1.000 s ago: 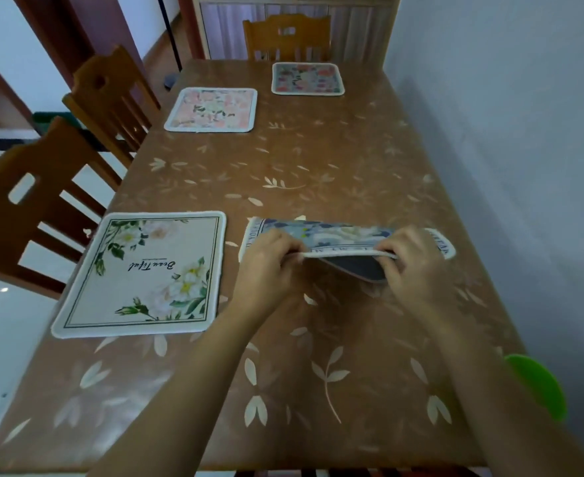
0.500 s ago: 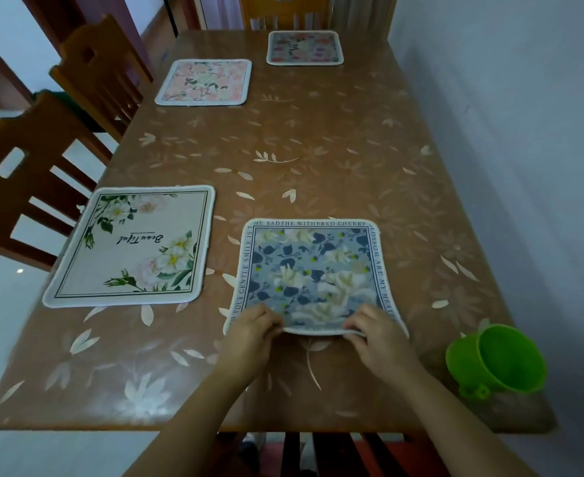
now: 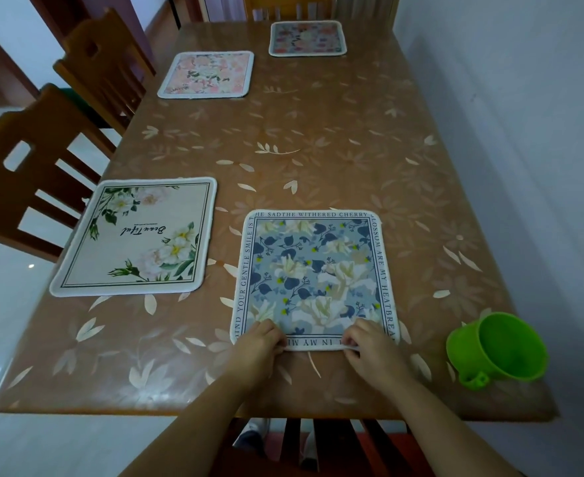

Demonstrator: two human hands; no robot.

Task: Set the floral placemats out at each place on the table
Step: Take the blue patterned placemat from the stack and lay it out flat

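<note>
A blue floral placemat (image 3: 313, 273) with lettering round its border lies flat at the near end of the brown table (image 3: 318, 139). My left hand (image 3: 259, 342) pinches its near left corner and my right hand (image 3: 366, 346) pinches its near right corner. A cream placemat (image 3: 139, 235) with white flowers lies to its left. A pink floral placemat (image 3: 208, 74) sits further along the left side. Another floral placemat (image 3: 307, 38) lies at the far end.
A green plastic cup (image 3: 497, 349) stands at the table's near right corner, close to my right hand. Wooden chairs stand along the left side (image 3: 25, 173), (image 3: 101, 67), at the far end (image 3: 283, 8) and below the near edge. A wall runs along the right.
The blue placemat, held folded above the table a second ago, has been spread flat and drawn toward the near edge. Both hands moved back with it to its near corners.
</note>
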